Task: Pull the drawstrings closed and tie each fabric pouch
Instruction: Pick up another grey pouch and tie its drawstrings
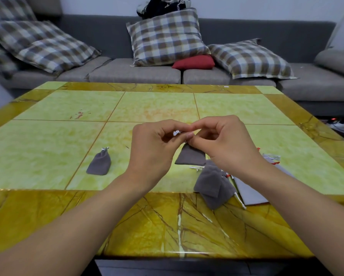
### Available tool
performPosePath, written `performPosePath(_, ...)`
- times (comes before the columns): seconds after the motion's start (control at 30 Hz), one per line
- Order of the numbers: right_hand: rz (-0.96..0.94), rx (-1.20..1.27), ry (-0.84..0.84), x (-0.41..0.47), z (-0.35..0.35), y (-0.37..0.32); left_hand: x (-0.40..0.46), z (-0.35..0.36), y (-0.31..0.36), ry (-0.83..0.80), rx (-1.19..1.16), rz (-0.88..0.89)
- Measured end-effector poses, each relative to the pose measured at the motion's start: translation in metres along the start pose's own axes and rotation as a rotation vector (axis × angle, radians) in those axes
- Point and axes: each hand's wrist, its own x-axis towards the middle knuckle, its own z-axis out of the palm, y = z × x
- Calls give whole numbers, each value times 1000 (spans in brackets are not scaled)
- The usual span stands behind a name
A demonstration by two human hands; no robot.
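Note:
A small grey fabric pouch (191, 156) hangs just above the table between my two hands. My left hand (153, 148) pinches its white drawstring (176, 133) with curled fingers. My right hand (225, 142) pinches the string from the other side, fingertips almost touching the left ones. The pouch's neck is hidden behind my fingers. A second grey pouch (99, 162) lies on the table to the left with its neck gathered shut. Several more grey pouches (213, 186) are piled under my right wrist, with white and red strings showing.
The green and yellow marble-patterned table (153, 104) fills the view. Behind its far edge stands a grey sofa (127, 70) with checked cushions and a red one (193, 62). Cables lie on the floor at the right (342, 124).

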Motion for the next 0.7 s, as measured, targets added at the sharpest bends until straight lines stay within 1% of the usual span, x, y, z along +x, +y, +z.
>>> performPosePath(0.13, -79, -153, 8, -3, 3, -2, 2, -2, -2, -26, 142, 122)
performPosePath(0.2, -74, -178, -7, -3, 2, -4, 4, -4, -3, -50, 223, 181)
performPosePath(0.23, -36, -134, -35, -3, 0, -4, 4, -4, -3, -59, 236, 195)
performPosePath(0.3, 96, 51, -121, -2, -4, -4, 4, -6, -3, -71, 208, 180)
performPosePath(0.4, 270, 293, -189, -1, -12, -6, 5, -7, -1, -112, 76, 54)
performPosePath(0.47, 316, 332, -174, -1, -14, -9, 6, -6, -1, -138, -38, -39)
performPosePath(0.53, 304, 265, -133, -1, -14, -10, 4, -5, -1, -135, -106, -86)
performPosePath(0.6, 245, 112, -80, 0, -11, -9, 1, -2, 0, -122, -105, -86)
performPosePath(0.7, 119, -178, -47, -3, -1, -8, -2, 2, 0, -123, 26, -4)
